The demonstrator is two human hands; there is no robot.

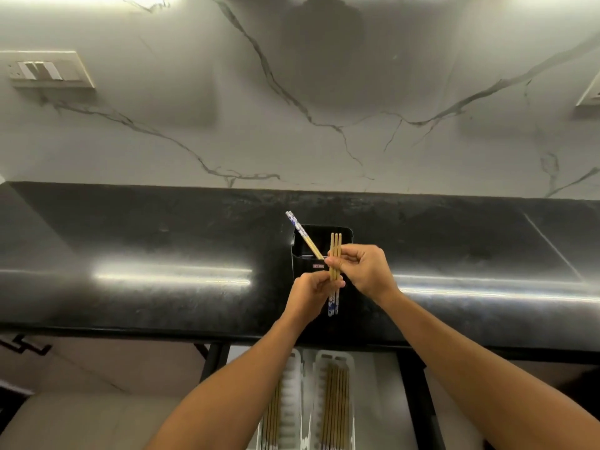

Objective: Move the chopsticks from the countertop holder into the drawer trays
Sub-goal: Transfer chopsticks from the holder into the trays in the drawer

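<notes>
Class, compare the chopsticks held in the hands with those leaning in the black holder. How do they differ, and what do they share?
The held chopsticks are gripped by the left hand and right hand; the leaning chopsticks sit in the black holder. The held chopsticks look like three, the leaning chopsticks two. The held chopsticks point their patterned ends toward the person, the leaning chopsticks up and leftward. Both have tan shafts with blue-and-white ends.

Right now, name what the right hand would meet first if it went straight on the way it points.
Gripping the chopstick bundle, the right hand points up-left; next in line is the leaning blue-patterned pair at the black holder. Depth is unclear.
</notes>
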